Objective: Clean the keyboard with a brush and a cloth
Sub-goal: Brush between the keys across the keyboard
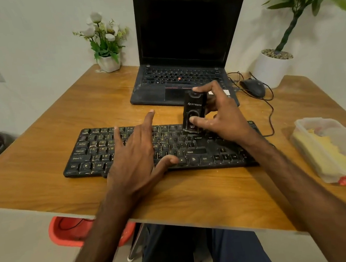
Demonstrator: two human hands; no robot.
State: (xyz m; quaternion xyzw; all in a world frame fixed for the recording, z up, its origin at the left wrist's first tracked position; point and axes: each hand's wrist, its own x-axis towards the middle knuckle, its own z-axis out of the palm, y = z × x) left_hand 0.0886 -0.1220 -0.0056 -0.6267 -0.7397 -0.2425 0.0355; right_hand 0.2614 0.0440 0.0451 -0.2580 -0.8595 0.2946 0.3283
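Both forearms reach forward over the near edge of the wooden tabletop (pixel 39 147), bare, angled inward.

Left hand (pixel 135 155): palm down, fingers straight and splayed across the middle keys of the keyboard (pixel 96 153). Thumb out to the side near the bottom key row, index finger reaching past the far edge. Holds nothing.

Keyboard: black, dusty with pale specks, lying flat under both hands, long side toward the person.

Right hand (pixel 220 116): just right of the left and slightly farther, wrist raised. It pinches a black boxy tool (pixel 194 113), thumb on the lower front face, index finger curled over the top. Tool stands upright, lower end on the upper-right keys; white lettering on its front. Whether it has bristles cannot be told.

Right of the right forearm: clear lidded plastic container (pixel 333 148) with yellow material inside.

Beyond the right hand: open laptop (pixel 182 75), screen dark; black mouse (pixel 252 87) beside it, cable trailing. Farther: white flowerpot (pixel 108 62) beyond the left hand, large white planter (pixel 273 68) beyond the right.
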